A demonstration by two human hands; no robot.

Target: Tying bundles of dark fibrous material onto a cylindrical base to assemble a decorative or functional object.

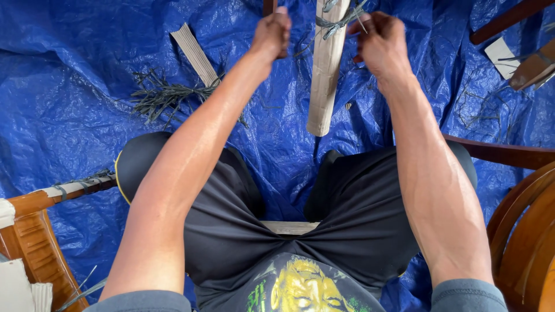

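Head view, looking straight down on a seated person w/ both arms stretched out fwd over a blue tarp point(69, 69) that covers the floor. Left hand point(272, 33) is balled into a tight fist near the tarp's top edge, clenched round a dark brownish stick end poking up above the knuckles; can't tell what else it grips. Right hand point(381, 40) also curled shut, fingers pinching thin grey-green strapping strands point(338, 22), which wrap round a cardboard-covered bar point(325, 75). That bar lies between the two hands, running from the top edge down toward the person's knees, lower end resting on the tarp just above the dark shorts point(347, 208). Strands cross the bar near its top, bunched & twisted, loose tips sticking out to the right.

Left of the left forearm: a loose pile of cut strands point(162, 95) on the tarp, w/ a ribbed cardboard strip point(193, 53) lying diagonally beside it, touching the pile's upper end. More stray strand bits scattered on the tarp's right side.

Wooden furniture parts ring the scene: a reddish-brown piece point(34, 242) at the bottom-left corner w/ strands tied on its wrapped rail, curved wooden chair pieces point(520, 225) at the bottom-right, another dark wood bar point(503, 20) at the top-right corner. A pale wooden edge shows between the thighs, under the shorts.
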